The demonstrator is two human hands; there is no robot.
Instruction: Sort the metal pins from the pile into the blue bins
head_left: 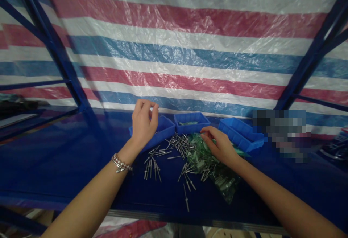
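My left hand (144,122) is raised above the left blue bin (166,131). Its fingers are bent in toward the thumb, and whatever they may hold is too small to make out. Over the green plastic bags (201,151) hovers my right hand (219,146), its fingers loosely curved, thumb and forefinger slightly apart, nothing visible between them. A loose heap of silver blind rivets (181,144) lies between the hands, with smaller groups of them nearer the front. Some rivets lie against the bags; the lower bag (227,185) has pale pieces inside.
A middle blue bin (191,126) contains some green pieces. The right blue bin (239,136) stands at an angle. Blue frame posts (58,60) rise at both sides before a striped plastic sheet (185,53). The blue tabletop (89,161) ends at a front edge below my arms.
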